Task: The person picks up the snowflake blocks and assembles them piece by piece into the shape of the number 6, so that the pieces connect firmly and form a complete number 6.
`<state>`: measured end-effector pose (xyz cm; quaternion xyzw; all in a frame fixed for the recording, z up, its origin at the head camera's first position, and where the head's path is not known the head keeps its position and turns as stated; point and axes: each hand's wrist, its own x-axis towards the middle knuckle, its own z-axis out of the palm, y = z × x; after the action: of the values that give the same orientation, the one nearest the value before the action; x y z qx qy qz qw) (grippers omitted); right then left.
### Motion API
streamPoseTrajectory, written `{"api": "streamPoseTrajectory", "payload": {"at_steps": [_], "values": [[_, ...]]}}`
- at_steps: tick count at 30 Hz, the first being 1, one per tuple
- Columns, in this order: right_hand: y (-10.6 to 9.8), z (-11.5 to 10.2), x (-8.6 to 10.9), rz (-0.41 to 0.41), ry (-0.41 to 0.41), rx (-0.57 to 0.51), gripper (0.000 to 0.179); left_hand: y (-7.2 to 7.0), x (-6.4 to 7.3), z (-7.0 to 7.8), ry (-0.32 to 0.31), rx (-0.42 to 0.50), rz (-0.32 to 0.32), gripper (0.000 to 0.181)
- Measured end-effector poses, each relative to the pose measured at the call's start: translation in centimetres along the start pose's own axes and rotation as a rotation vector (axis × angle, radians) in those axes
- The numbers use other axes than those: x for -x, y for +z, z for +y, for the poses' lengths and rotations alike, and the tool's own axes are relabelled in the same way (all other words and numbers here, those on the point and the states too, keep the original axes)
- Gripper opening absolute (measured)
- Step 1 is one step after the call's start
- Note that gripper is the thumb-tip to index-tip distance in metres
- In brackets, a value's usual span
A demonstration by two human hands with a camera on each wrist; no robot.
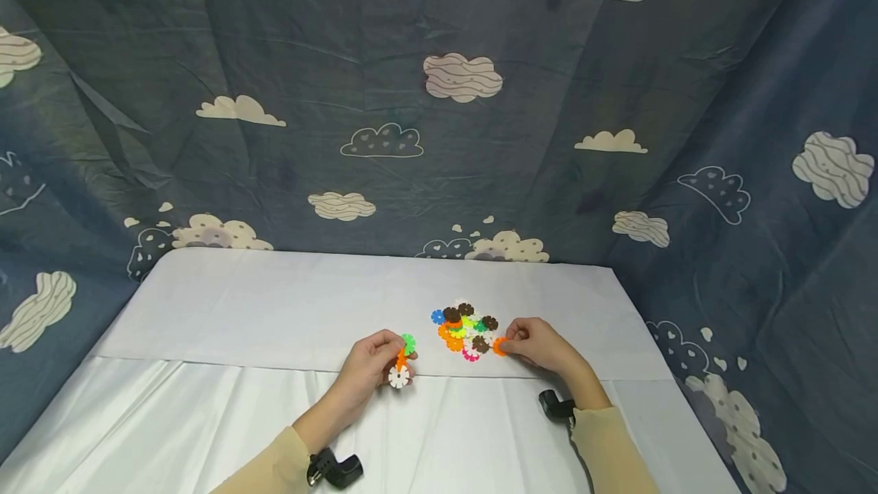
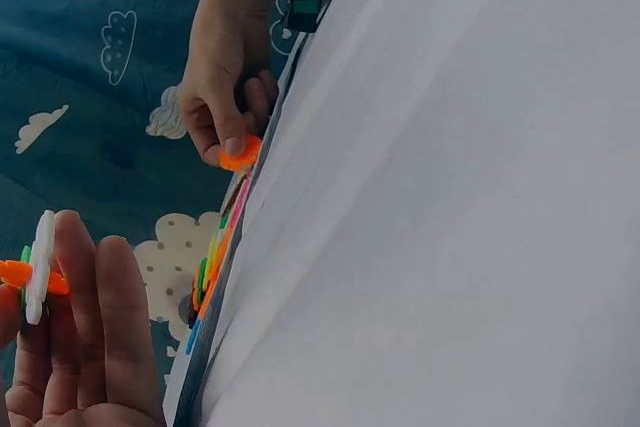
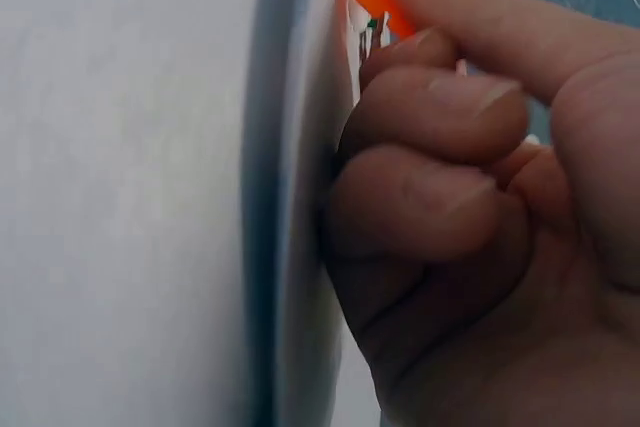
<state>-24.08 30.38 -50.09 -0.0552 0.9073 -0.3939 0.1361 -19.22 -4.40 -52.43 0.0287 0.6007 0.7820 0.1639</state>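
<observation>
My left hand (image 1: pixel 366 364) pinches a small joined piece of notched plastic snowflake discs: a green disc (image 1: pixel 409 343) on top, orange (image 1: pixel 401 360) in the middle and a white disc (image 1: pixel 398 377) at the bottom. The left wrist view shows the white disc (image 2: pixel 40 267) edge-on, with orange parts sticking out on both sides. To the right, my right hand (image 1: pixel 542 343) grips an orange disc (image 1: pixel 500 347) between thumb and index finger, at the right edge of the loose discs. In the right wrist view its other fingers (image 3: pixel 430 207) are curled close over the white tabletop.
A loose pile of snowflake discs (image 1: pixel 456 344) in orange, brown, yellow, pink, white and green lies between the hands, with a blue disc (image 1: pixel 438 316) at its left end. White cloth (image 1: pixel 274 303) covers the table. A dark curtain (image 1: pixel 295 67) with cloud prints hangs behind.
</observation>
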Motion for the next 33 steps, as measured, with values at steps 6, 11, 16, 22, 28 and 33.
{"api": "streamPoseTrajectory", "payload": {"at_steps": [6,11,16,22,28,33], "values": [[-0.5,0.4,-0.1,-0.068,-0.071,-0.086,0.021,0.1,0.2,0.2,0.013,-0.021,-0.003,0.015],[0.3,-1.3,0.1,-0.081,-0.115,-0.213,0.022,0.0,0.3,0.2,0.017,-0.038,-0.022,0.015],[2.6,-4.4,0.7,-0.055,-0.119,-0.303,0.02,0.0,0.2,0.2,0.011,-0.06,-0.051,0.017],[5.6,-7.8,1.8,0.001,-0.209,-0.271,0.015,0.1,0.3,0.2,0.006,-0.071,-0.078,0.015],[7.3,-9.2,2.6,0.11,-0.452,-0.077,0.005,0.1,0.5,0.2,0.005,-0.084,-0.105,0.016],[7.9,-9.5,2.8,0.135,-0.527,0.012,0.005,0.1,0.7,0.2,0.02,-0.106,-0.132,0.019]]}}
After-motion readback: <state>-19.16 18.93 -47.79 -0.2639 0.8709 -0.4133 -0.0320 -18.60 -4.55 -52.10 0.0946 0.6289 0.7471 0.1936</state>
